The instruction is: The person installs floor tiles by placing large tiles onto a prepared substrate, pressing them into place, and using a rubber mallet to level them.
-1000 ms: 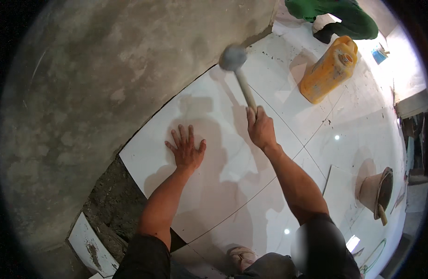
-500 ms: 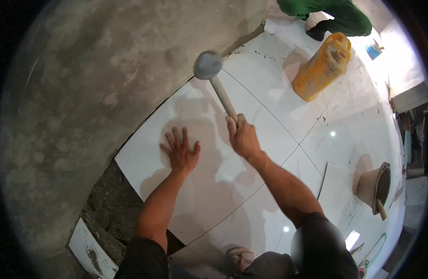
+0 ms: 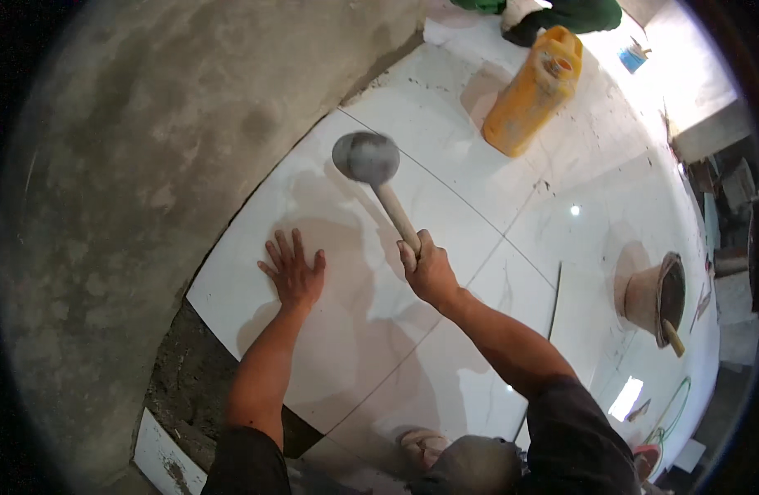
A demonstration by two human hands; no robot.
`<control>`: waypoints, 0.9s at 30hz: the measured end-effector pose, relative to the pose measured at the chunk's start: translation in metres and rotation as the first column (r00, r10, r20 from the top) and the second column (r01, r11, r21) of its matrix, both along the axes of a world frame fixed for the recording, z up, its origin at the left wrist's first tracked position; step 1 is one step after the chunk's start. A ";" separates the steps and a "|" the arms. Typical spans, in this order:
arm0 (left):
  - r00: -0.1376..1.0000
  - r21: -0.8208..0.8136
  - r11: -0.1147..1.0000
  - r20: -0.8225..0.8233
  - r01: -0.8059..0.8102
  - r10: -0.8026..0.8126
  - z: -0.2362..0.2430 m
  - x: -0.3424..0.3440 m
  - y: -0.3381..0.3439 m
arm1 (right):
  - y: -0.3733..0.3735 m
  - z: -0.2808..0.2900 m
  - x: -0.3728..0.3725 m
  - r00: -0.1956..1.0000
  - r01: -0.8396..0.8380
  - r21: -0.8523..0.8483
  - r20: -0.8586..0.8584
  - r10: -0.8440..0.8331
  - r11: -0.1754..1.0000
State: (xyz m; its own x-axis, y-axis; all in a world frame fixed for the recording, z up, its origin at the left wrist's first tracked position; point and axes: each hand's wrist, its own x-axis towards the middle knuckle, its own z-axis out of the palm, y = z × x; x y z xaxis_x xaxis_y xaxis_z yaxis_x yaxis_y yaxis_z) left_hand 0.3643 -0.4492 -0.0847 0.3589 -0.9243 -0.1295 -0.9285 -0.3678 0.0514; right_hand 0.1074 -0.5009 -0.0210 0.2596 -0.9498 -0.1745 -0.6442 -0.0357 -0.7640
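My right hand [image 3: 431, 271] is wrapped round the wooden handle of a rubber mallet [image 3: 395, 216]. The mallet's dark round head, slightly blurred, is over the far part of a large white floor tile [image 3: 346, 346]; whether it touches the surface I cannot tell. My left hand [image 3: 294, 271] lies flat on the same tile with its fingers spread. That tile runs along a grey cement wall [image 3: 140, 190] on the left. Beside its near left edge is a gap of bare, dark mortar bed [image 3: 194, 375].
A yellow jerrycan [image 3: 524, 103] stands on tiles at the far right, near a person in green trousers [image 3: 590, 15]. On the right are a mortar bucket [image 3: 643, 293] with a tool handle and a loose tile [image 3: 579, 326]. A tile piece [image 3: 167, 458] lies at lower left.
The mallet has swung down and nearer, and its head now appears further from the wall. My left hand stays flat on the tile. The whole view has shifted a little.
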 end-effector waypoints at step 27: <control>0.948 -0.149 0.940 -0.036 0.307 -0.315 -0.024 -0.098 -0.239 | -0.069 -0.070 -0.179 0.585 0.371 -0.435 -0.576 -0.570 0.821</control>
